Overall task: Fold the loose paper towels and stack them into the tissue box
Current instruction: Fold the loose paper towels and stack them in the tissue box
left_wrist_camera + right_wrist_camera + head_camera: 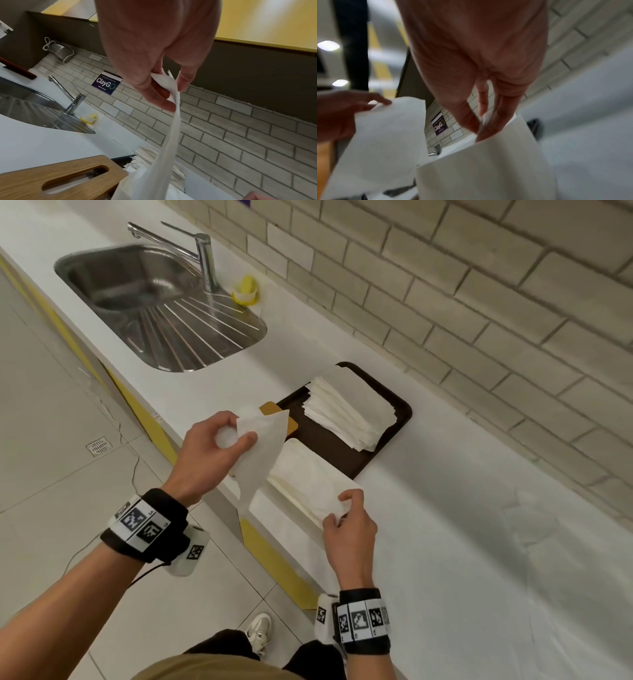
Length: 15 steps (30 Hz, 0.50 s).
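A white paper towel [263, 453] [164, 155] [385, 135] hangs between my hands above the counter edge. My left hand [236, 436] [171, 92] pinches its upper end, raised. My right hand [342, 508] [482, 125] pinches the other end low, over the near end of the white tissue box [294, 498]. Pale folded sheets show inside the box. Its wooden lid [270, 407] [60, 175], with a long slot, lies beside it, partly hidden behind the towel. A stack of loose towels [349, 409] [147, 155] sits on a dark tray [394, 402].
A steel sink [154, 302] with a tap [202, 251] lies at the far left of the white counter [479, 542]. A yellow sponge holder [245, 289] stands by the brick wall [479, 302]. The counter's front edge runs just left of the box.
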{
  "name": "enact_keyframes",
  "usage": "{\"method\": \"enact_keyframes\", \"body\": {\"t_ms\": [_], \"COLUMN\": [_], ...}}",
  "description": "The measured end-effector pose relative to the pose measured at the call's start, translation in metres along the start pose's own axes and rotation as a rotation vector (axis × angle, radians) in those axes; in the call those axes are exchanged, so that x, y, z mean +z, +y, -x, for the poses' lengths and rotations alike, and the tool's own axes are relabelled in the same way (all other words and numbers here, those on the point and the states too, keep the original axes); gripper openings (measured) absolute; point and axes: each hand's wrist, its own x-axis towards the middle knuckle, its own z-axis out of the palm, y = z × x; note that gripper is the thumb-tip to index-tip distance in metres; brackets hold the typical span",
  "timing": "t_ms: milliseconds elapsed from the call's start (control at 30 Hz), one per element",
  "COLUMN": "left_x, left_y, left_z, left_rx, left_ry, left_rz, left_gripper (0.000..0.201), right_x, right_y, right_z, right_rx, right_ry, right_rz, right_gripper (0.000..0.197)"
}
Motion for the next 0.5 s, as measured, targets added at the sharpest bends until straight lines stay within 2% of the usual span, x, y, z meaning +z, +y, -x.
{"method": "enact_keyframes", "body": {"t_ms": [67,133,200,267,333,433,500], "left_x": [0.001,0.0,0.0,0.006,0.017,0.03,0.032], "left_y": [0.006,0.013,0.022,0.035,0.049,0.061,0.063], "left_z": [0.001,0.0,0.0,0.001,0.001,-0.003,-0.006], "left_rx": [0.012,0.052,0.114,0.185,0.244,0.297,0.323], "left_ry": [-0.051,-0.14,-0.264,-0.376,-0.428,-0.45,-0.458], "left_rz": [-0.01,-0.044,-0.067,-0.079,-0.068,-0.021,-0.03], "left_gripper": [0.016,0.016,0.017,0.013,0.01,0.01,0.011], "right_x": [-0.01,-0.024,-0.039,-0.047,-0.043,-0.037,-0.04], "right_y": [-0.01,-0.027,-0.048,-0.068,-0.078,-0.081,-0.079], "right_z": [0.005,0.006,0.0,-0.009,-0.018,-0.024,-0.026], "right_rx": [-0.027,-0.111,-0.193,-0.237,-0.224,-0.213,-0.226], "right_ry": [0.012,0.098,0.062,-0.101,-0.202,-0.133,-0.082], "right_rz": [0.206,0.26,-0.005,-0.356,-0.577,-0.747,-0.794], "right_gripper": [0.041,0.044,0.052,0.058,0.045,0.015,0.009]}}
